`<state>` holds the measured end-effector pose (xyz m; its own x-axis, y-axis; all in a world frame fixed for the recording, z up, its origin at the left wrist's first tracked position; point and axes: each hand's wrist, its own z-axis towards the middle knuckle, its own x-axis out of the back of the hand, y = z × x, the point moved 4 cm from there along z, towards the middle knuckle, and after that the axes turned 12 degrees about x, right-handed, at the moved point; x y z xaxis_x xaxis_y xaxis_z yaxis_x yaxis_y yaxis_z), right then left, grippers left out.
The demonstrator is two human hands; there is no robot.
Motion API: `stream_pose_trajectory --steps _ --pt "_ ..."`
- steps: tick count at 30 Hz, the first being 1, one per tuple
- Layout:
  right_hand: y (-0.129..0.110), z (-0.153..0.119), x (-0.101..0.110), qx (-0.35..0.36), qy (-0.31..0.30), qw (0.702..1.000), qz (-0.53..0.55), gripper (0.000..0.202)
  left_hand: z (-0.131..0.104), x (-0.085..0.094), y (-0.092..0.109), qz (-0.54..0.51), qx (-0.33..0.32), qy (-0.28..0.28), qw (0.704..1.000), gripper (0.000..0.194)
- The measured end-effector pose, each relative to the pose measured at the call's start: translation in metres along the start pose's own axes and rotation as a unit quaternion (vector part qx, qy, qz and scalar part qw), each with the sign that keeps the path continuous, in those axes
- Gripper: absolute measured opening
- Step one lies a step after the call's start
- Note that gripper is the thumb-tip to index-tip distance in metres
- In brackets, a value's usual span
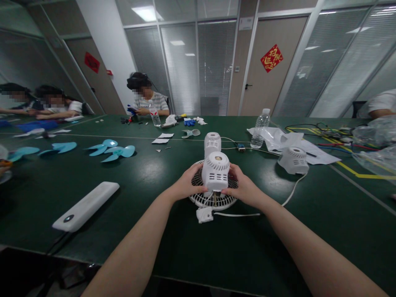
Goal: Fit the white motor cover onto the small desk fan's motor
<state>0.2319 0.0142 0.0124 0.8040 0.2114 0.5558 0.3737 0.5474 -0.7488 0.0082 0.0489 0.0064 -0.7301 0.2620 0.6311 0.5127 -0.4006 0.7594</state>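
Both my hands are closed around the white fan motor housing [215,172], my left hand [189,181] on its left side and my right hand [242,185] on its right. The vented housing stands over a round white fan grille [227,203] on the table. Just in front of the grille lies a small white plastic piece [204,215] with a white cable [236,214] running right. Directly behind is a second white housing [213,141]. What my fingertips touch at the back is partly hidden.
Several blue fan blades [119,153] lie to the left, near a long white device [86,206]. A third white housing [293,160], a water bottle [260,128] and plastic wrap [275,139] are on the right. Across the green table [148,181] a person [148,97] sits.
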Motion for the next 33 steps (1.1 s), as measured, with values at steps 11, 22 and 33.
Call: stream_pose_trajectory --steps 11,22,33 --pt "-0.004 0.000 0.000 -0.001 -0.008 1.000 0.008 0.092 -0.001 0.000 0.003 0.012 0.002 -0.013 1.000 0.085" --pt "-0.008 -0.001 -0.004 -0.010 -0.014 1.000 -0.018 0.101 -0.004 0.003 0.007 0.033 0.026 -0.029 0.999 0.086" --pt "-0.013 -0.002 -0.008 0.011 0.003 0.996 -0.090 0.103 -0.003 0.001 0.002 0.044 -0.004 0.018 0.999 0.085"
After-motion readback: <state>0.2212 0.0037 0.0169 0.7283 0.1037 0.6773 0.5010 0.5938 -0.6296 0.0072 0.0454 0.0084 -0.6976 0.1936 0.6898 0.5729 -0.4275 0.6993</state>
